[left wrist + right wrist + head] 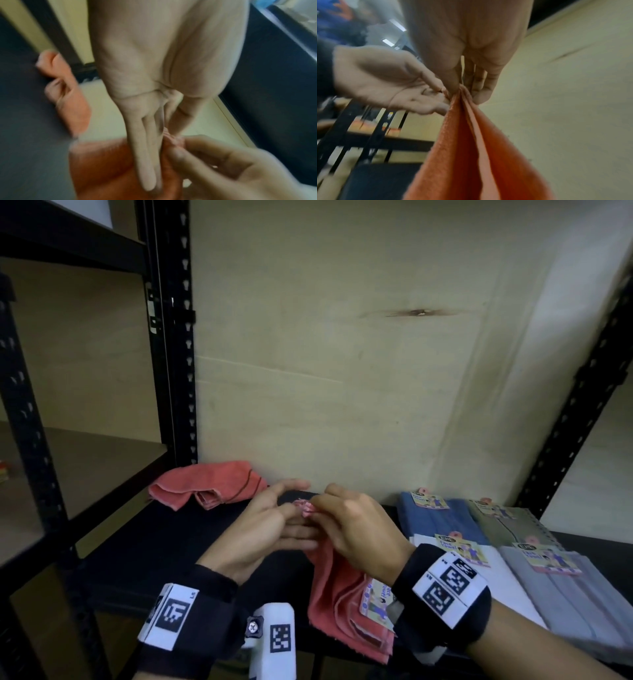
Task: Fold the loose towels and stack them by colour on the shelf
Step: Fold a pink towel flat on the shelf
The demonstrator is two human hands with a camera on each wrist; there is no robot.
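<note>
Pink towel (346,594) held above dark shelf (154,542), bunched top corner pinched, rest hanging with label attached; unfolded.
2nd pink towel (209,484) lies crumpled at shelf rear left; not folded.
Right: blue towel (442,518), green towel (507,522), white towel (493,583), grey towel (561,594) lie flat, tagged.
Judgement: folding at start, pink pair outstanding.
Right hand (356,529): fingertips pinching towel corner.
Left hand (263,529): fingers extended, spread, touching same corner.

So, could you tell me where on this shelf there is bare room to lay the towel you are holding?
Bare black shelf lies between the crumpled pink towel at the back left and the folded stacks on the right. The right side is crowded with those stacks. The right hand holds the hanging pink towel.
</note>
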